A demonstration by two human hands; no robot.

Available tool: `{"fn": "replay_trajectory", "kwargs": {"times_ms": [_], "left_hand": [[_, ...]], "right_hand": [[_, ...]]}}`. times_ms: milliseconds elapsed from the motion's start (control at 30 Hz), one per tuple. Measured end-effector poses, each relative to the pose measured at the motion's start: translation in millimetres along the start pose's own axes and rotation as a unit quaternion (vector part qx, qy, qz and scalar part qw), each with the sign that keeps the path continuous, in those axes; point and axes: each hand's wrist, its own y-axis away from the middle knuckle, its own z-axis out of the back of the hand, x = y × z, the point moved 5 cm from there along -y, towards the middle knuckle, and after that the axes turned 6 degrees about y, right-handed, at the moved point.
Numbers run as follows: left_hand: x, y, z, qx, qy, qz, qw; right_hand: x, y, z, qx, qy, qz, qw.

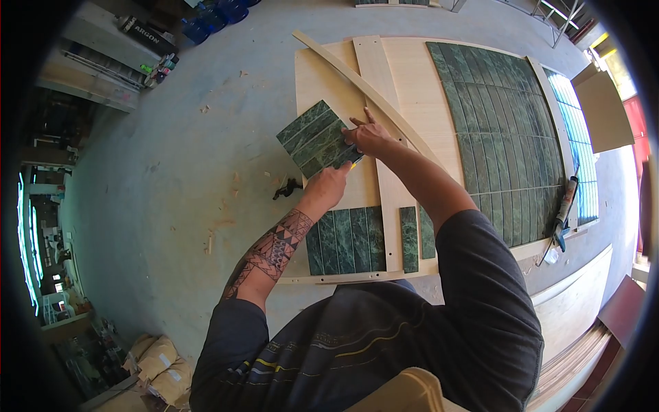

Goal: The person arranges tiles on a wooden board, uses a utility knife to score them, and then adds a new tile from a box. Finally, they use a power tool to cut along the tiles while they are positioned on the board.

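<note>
A square sheet of green marble-look tile strips (319, 137) lies turned at an angle, reaching past the left edge of the pale wooden panel (419, 82). My left hand (327, 187) is closed at the sheet's lower edge. A small yellow piece (353, 165) shows by its fingertips; what it belongs to is hidden. Over the sheet's right corner, my right hand (371, 136) has its fingers spread, some touching the tile. A long thin wooden strip (357, 86) runs diagonally just beyond it. Nearer my body are another green tile sheet (347, 240) and a narrow cut piece (409, 240).
A large green tiled section (504, 130) covers the panel's right part. On its right edge rests a caulking gun (566, 206). A black clamp-like object (287, 189) is at the left edge. Wood shavings (209, 240) litter the floor; paper sacks (161, 367) stand lower left.
</note>
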Motion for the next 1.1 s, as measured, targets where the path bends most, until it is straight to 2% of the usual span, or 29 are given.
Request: {"fn": "replay_trajectory", "kwargs": {"times_ms": [200, 267, 367, 500, 567, 600, 667, 800, 867, 1100], "left_hand": [[28, 30, 8, 0.025, 0.024, 0.008, 0.999], [25, 48, 23, 0.115, -0.046, 0.067, 0.990], [4, 61, 47, 0.091, -0.028, 0.083, 0.992], [-8, 53, 32, 0.068, 0.042, 0.135, 0.988], [7, 44, -5, -0.029, 0.051, -0.036, 0.998], [20, 39, -22, -0.033, 0.054, -0.036, 0.997], [24, 39, -42, -0.108, 0.014, -0.180, 0.978], [12, 23, -46, -0.170, -0.017, -0.195, 0.966], [12, 12, -48, -0.237, -0.058, -0.193, 0.950], [23, 6, -51, -0.217, -0.053, -0.163, 0.961]], "right_hand": [[1, 4, 2, 0.024, 0.006, 0.000, 1.000], [1, 3, 2, 0.015, -0.005, -0.001, 1.000], [1, 1, -5, 0.000, -0.006, 0.005, 1.000], [2, 2, -2, 0.005, -0.009, 0.004, 1.000], [1, 3, -1, 0.009, -0.027, 0.001, 1.000], [-1, 1, 0, 0.011, -0.047, -0.006, 0.999], [-1, 1, 3, 0.023, -0.048, 0.004, 0.999], [-1, -4, 3, 0.039, -0.034, 0.012, 0.999], [1, -4, 4, 0.045, -0.026, 0.005, 0.999], [6, -3, 14, 0.070, -0.041, -0.049, 0.995]]}}
